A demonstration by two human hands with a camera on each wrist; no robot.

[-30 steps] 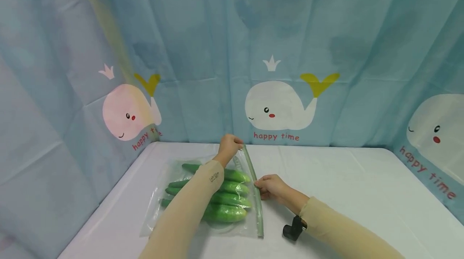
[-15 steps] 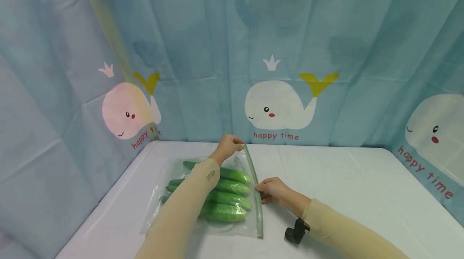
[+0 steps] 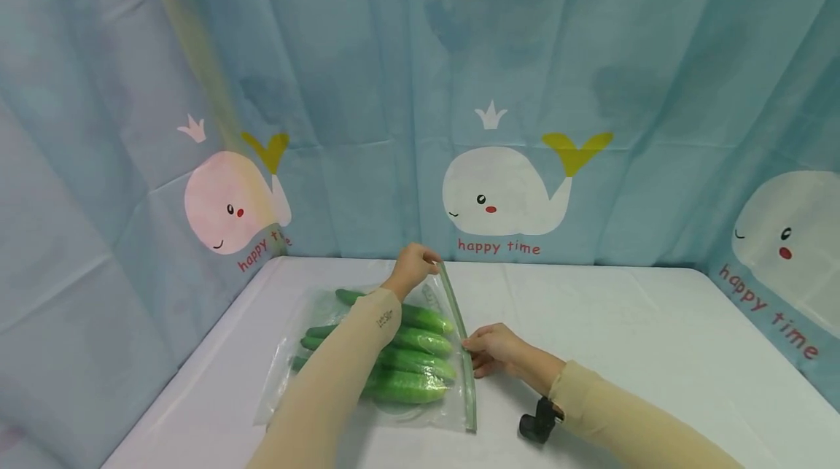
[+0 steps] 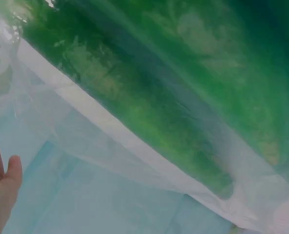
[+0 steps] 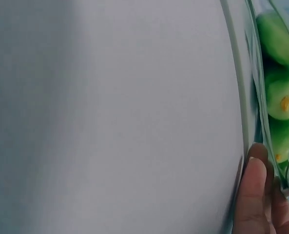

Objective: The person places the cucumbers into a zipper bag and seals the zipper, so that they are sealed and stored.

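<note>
A clear zip bag [image 3: 278, 396] lies flat on the table with several cucumbers [image 3: 410, 386] side by side in it. Its green zip strip [image 3: 469, 403] runs along the right edge. My left hand [image 3: 415, 266] pinches the strip's far corner, the forearm crossing over the bag. Partway down the strip, my right hand [image 3: 496, 347] pinches it between thumb and fingers. In the right wrist view, the bag's green edges [image 5: 240, 83] stand apart above the fingers [image 5: 251, 195], and cucumber ends [image 5: 283, 95] show behind them. Cucumbers [image 4: 149, 126] under film fill the left wrist view.
A white-covered table [image 3: 610, 338] extends to the right of the bag. Blue curtains [image 3: 367, 126] printed with whales hang behind and at both sides. A black wrist camera [image 3: 538, 421] is strapped below the right hand.
My right hand has slid slightly along the zip strip toward the near side. The left hand keeps its pinch at the far corner, and the bag stays almost in place.
</note>
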